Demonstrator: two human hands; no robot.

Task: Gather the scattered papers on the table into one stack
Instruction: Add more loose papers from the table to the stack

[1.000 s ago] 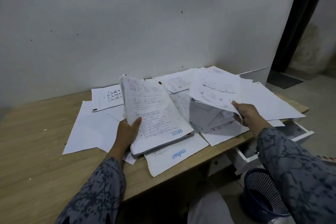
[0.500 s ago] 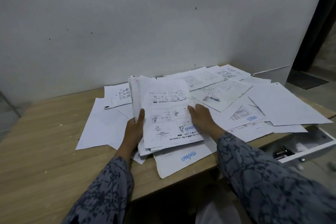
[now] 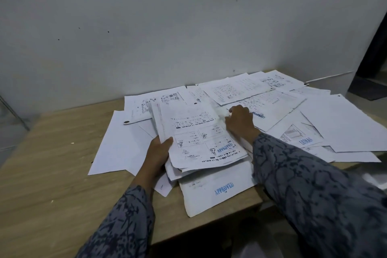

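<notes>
A thick stack of papers (image 3: 196,138) is held at its left edge by the left hand (image 3: 157,154) in the middle of the frame, with the thumb curled over the top sheet. The right hand (image 3: 240,123) is laid on loose papers (image 3: 272,107) just right of the stack; its fingers (image 3: 231,111) are bent, but whether a sheet is pinched cannot be told. More sheets are spread over the wooden worktop (image 3: 52,163) toward the right of the frame. A sheet stamped "APPROVED" (image 3: 217,190) is seen under the stack, at the worktop's near edge.
</notes>
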